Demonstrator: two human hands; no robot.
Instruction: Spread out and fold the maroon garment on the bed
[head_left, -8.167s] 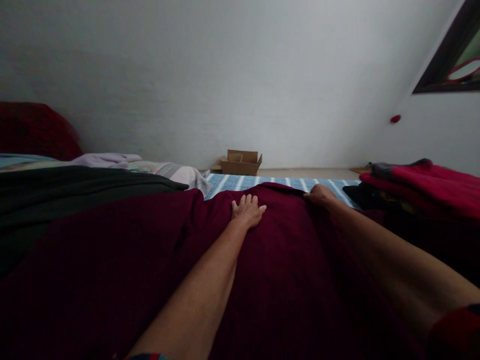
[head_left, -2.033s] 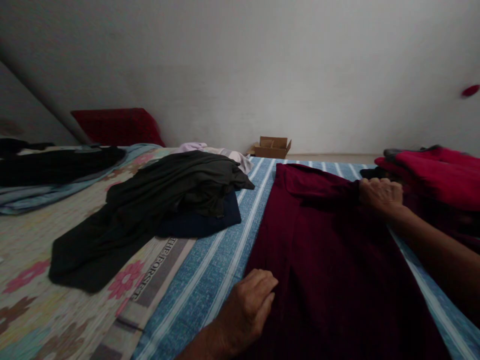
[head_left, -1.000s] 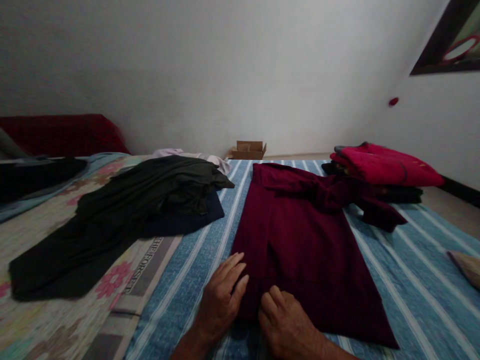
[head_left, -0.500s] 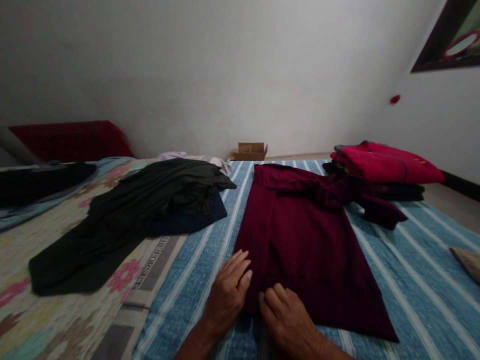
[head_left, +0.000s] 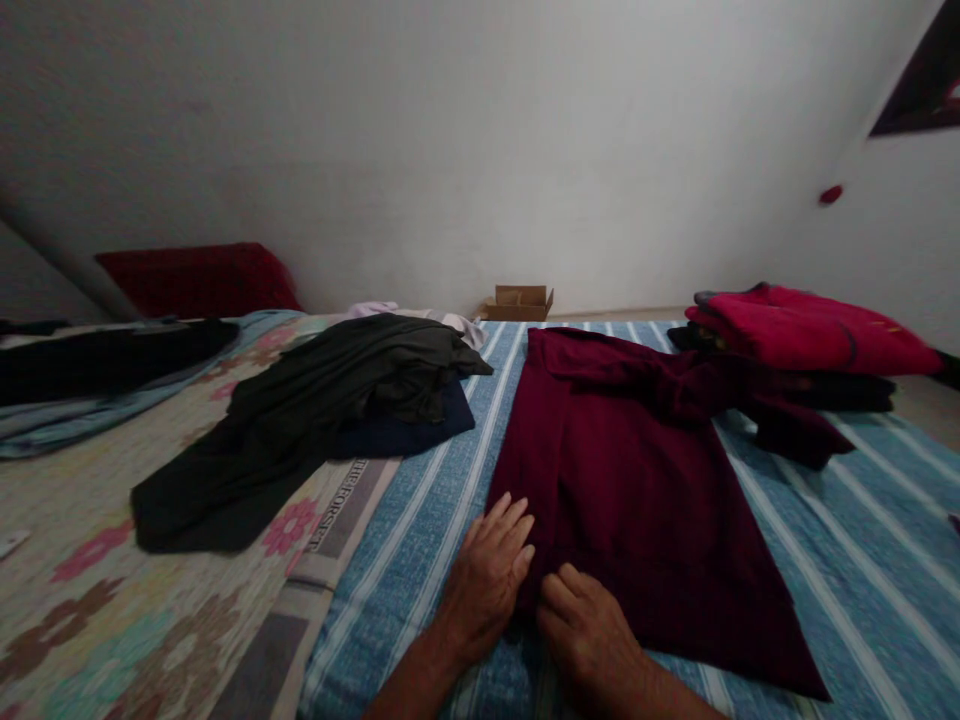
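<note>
Blue striped bedding (head_left: 420,520) spreads out under us, and our maroon garment (head_left: 637,480) lies flat on it, hem nearest us. Our left hand (head_left: 487,580) rests flat at its near left corner, fingers spread; our right hand (head_left: 592,630) sits beside it, fingers curled onto the hem, though we can't tell whether they pinch cloth. Risky bit: one sleeve trails right toward the red folded pile (head_left: 810,330), so a tug here could drag it crooked or bunch the hem.
</note>
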